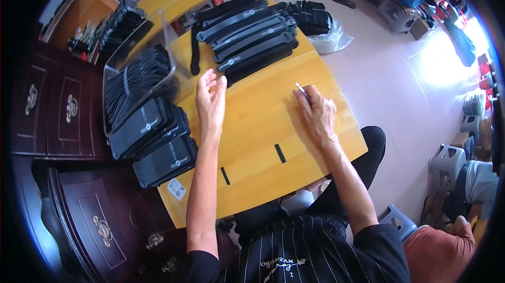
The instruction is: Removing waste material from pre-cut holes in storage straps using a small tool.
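My left hand is raised over the table with its fingers apart and nothing in it. Its fingertips are close to the near end of a single black strap and to a row of black and grey straps. On the right, my right hand is closed around a slim tool with a silvery tip. Most of that tool is hidden in the fingers, so its exact kind does not show. Two short black strips lie apart on the yellow wooden table near its front edge.
Stacked dark flat pieces crowd the table's left edge beside a clear plastic bin full of black straps. Dark wooden drawers stand left. Behind the straps is a plastic bag with black goods. Other people sit at right, near stools.
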`<state>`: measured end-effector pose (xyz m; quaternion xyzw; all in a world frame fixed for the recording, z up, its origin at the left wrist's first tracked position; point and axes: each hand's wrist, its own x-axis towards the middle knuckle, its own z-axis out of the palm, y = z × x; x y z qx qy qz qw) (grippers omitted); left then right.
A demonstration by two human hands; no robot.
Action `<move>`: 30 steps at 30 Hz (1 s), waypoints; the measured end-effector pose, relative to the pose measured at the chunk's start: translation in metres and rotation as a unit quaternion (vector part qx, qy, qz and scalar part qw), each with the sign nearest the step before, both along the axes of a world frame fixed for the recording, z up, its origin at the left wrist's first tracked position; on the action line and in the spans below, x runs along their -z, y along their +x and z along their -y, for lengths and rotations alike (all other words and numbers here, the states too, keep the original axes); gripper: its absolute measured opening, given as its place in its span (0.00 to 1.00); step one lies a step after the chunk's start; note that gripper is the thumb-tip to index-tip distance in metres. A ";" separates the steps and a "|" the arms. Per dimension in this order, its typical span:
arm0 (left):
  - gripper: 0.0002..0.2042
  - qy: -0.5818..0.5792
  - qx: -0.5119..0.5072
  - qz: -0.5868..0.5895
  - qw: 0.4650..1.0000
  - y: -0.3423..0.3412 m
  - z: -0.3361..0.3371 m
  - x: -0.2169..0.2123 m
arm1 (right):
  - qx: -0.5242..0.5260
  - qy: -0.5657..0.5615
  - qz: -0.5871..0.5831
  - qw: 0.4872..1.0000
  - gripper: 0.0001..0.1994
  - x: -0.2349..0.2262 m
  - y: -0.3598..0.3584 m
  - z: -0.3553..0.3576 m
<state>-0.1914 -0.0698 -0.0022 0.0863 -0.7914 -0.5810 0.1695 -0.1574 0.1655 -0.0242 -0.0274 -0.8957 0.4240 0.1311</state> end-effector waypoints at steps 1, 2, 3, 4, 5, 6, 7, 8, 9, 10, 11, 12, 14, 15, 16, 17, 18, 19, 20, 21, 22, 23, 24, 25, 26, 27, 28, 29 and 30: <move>0.21 0.042 -0.004 0.012 0.999 -0.017 0.002 0.013 | 0.001 -0.009 -0.002 1.000 0.16 0.001 0.000 -0.001; 0.22 0.084 -0.008 0.026 0.996 -0.031 0.003 0.022 | 0.001 -0.019 -0.004 1.000 0.15 0.002 0.000 -0.003; 0.22 0.084 -0.009 0.040 0.996 -0.041 0.009 0.029 | 0.007 -0.024 -0.004 1.000 0.15 0.003 0.000 -0.002; 0.22 0.085 -0.009 0.055 0.995 -0.048 0.011 0.031 | -0.004 -0.030 -0.005 1.000 0.15 0.002 -0.001 -0.003; 0.22 0.071 -0.018 0.055 0.996 -0.054 0.014 0.034 | -0.017 -0.036 -0.007 0.999 0.15 0.002 -0.001 -0.004; 0.20 0.089 -0.025 0.054 0.994 -0.056 0.009 0.030 | -0.012 -0.039 -0.006 0.999 0.15 0.003 -0.002 -0.006; 0.19 0.075 -0.016 0.071 0.995 -0.059 0.014 0.034 | -0.018 -0.035 -0.014 0.999 0.15 0.005 -0.002 -0.007; 0.17 0.062 -0.009 0.088 0.994 -0.061 0.020 0.037 | -0.027 -0.030 -0.022 0.999 0.15 0.006 -0.003 -0.007; 0.17 0.060 -0.008 0.090 0.994 -0.060 0.017 0.035 | -0.026 -0.028 -0.007 0.999 0.14 0.005 -0.002 -0.007; 0.16 0.044 -0.014 0.087 0.995 -0.059 0.015 0.034 | -0.026 -0.030 -0.005 0.999 0.14 0.003 -0.002 -0.007; 0.14 0.029 -0.020 0.084 0.996 -0.057 0.014 0.033 | -0.022 -0.029 -0.005 0.999 0.14 0.001 -0.002 -0.008; 0.14 0.028 -0.020 0.086 0.996 -0.056 0.011 0.029 | -0.017 -0.028 -0.006 0.999 0.14 -0.001 -0.002 -0.008; 0.13 0.033 -0.011 0.062 0.997 -0.052 0.001 0.023 | -0.013 -0.027 -0.001 1.000 0.14 0.000 -0.002 -0.008; 0.13 0.045 -0.005 0.031 0.998 -0.051 0.001 0.024 | -0.011 -0.027 0.000 1.000 0.14 -0.001 -0.002 -0.006; 0.13 0.044 -0.008 0.030 0.999 -0.051 0.003 0.024 | -0.014 -0.028 -0.001 1.000 0.14 -0.003 -0.003 -0.004; 0.14 0.051 -0.013 0.039 0.998 -0.050 0.005 0.023 | -0.013 -0.034 0.003 0.999 0.14 -0.005 -0.002 -0.003; 0.14 0.060 -0.017 0.049 0.997 -0.050 0.006 0.022 | -0.010 -0.040 0.006 0.999 0.14 -0.005 -0.002 -0.002; 0.14 0.061 -0.019 0.048 0.997 -0.049 0.006 0.022 | -0.011 -0.038 0.005 0.999 0.14 -0.006 -0.001 -0.002; 0.15 0.074 -0.021 0.035 0.996 -0.048 0.006 0.022 | -0.014 -0.039 0.001 0.999 0.14 -0.005 -0.001 -0.002; 0.15 0.086 -0.023 0.023 0.996 -0.047 0.004 0.021 | -0.015 -0.040 -0.002 0.999 0.14 -0.005 -0.001 -0.003; 0.15 0.087 -0.024 0.022 0.996 -0.046 0.003 0.019 | -0.016 -0.039 -0.003 0.999 0.14 -0.005 -0.002 -0.003; 0.16 0.099 -0.019 0.017 0.995 -0.045 0.002 0.018 | -0.014 -0.031 0.005 0.999 0.14 -0.005 -0.002 -0.002; 0.16 0.112 -0.013 0.014 0.994 -0.044 -0.001 0.016 | -0.010 -0.023 0.014 1.000 0.14 -0.005 -0.002 -0.004; 0.16 0.113 -0.013 0.013 0.993 -0.042 -0.004 0.015 | -0.010 -0.021 0.013 1.000 0.14 -0.005 -0.001 -0.005; 0.17 0.121 0.013 0.015 0.992 -0.039 -0.008 0.014 | -0.011 -0.020 0.010 1.000 0.14 -0.003 0.000 -0.006; 0.19 0.127 0.038 0.014 0.991 -0.037 -0.008 0.012 | -0.014 -0.021 0.004 1.000 0.14 -0.003 0.000 -0.005; 0.18 0.132 0.058 -0.010 0.989 -0.037 -0.006 0.017 | -0.014 -0.021 0.002 1.000 0.14 -0.003 -0.001 -0.004; 0.17 0.107 0.050 -0.012 0.993 -0.037 -0.004 0.019 | -0.016 -0.019 -0.001 1.000 0.14 -0.003 -0.001 -0.002; 0.16 0.084 0.043 -0.013 0.995 -0.037 -0.006 0.020 | -0.016 -0.014 -0.002 1.000 0.14 -0.002 0.000 -0.003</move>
